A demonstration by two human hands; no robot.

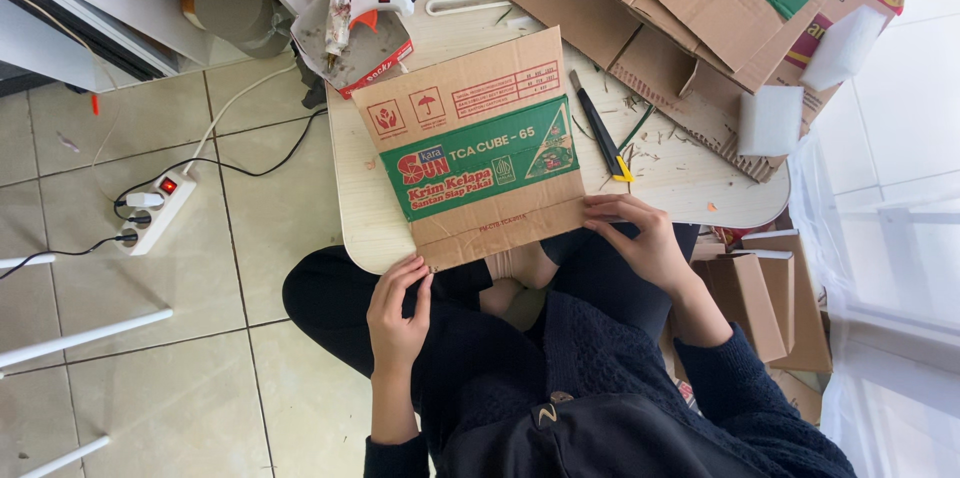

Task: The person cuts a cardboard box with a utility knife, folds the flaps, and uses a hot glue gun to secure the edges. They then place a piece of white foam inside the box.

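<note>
Closest to us, our left hand (pixel 398 310) has its fingers (pixel 420 276) pinching the near left corner of the flat cardboard panel (pixel 478 150). Our right hand (pixel 640 238) sits at the near right corner, fingers (pixel 605 208) curled over that edge and gripping it too. The panel, brown with a green printed band across it, lies flat on the pale counter (pixel 365 208), its near edge hanging just over the counter's rim above our lap. Just beside the panel's right edge, a black utility knife (pixel 600 128) with a yellow tip lies on the counter among scraps. Farther off, a white glue gun (pixel 375 0) rests on a small box, and a heap of cardboard pieces (pixel 700 8) covers the far right corner, with white foam blocks (pixel 770 121) at its edge.
</note>
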